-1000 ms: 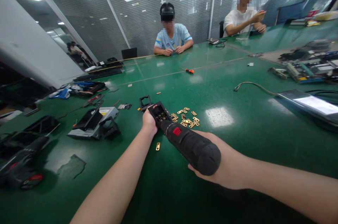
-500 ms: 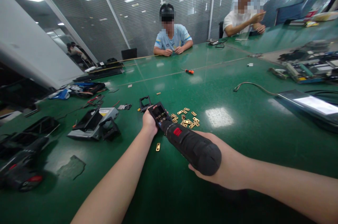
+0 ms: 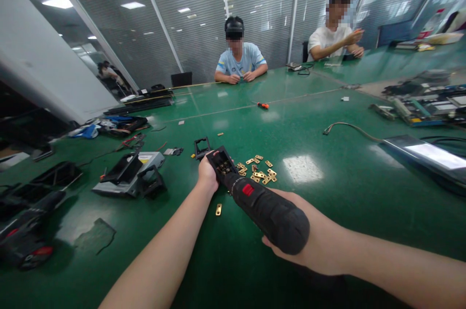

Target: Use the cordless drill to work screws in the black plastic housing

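My left hand [image 3: 208, 173] grips a black rectangular plastic housing [image 3: 221, 156] by its left side, with brass-coloured parts showing inside. In my right hand [image 3: 313, 226] is a black cordless drill [image 3: 269, 212] with a red switch on top. The drill's front end points into the near end of the housing, and its tip is hidden there. Right beside the housing lie several small brass plates [image 3: 259, 174] with holes. One single brass plate [image 3: 218, 209] rests nearer to me, below the housing. Behind my left hand stands a black plastic frame [image 3: 202, 147].
At left are a grey metal box [image 3: 124, 178] with black frames, and a second drill [image 3: 29, 241]. An orange screwdriver [image 3: 262, 105] lies farther back. To the right are a flat device with a lit screen [image 3: 437, 151] and circuit boards [image 3: 415, 105]. Two people sit across the green table [image 3: 313, 119].
The whole scene sits slightly lower in the view, as the camera has tilted a little. Both hands keep their hold, and the drill stays at the housing.
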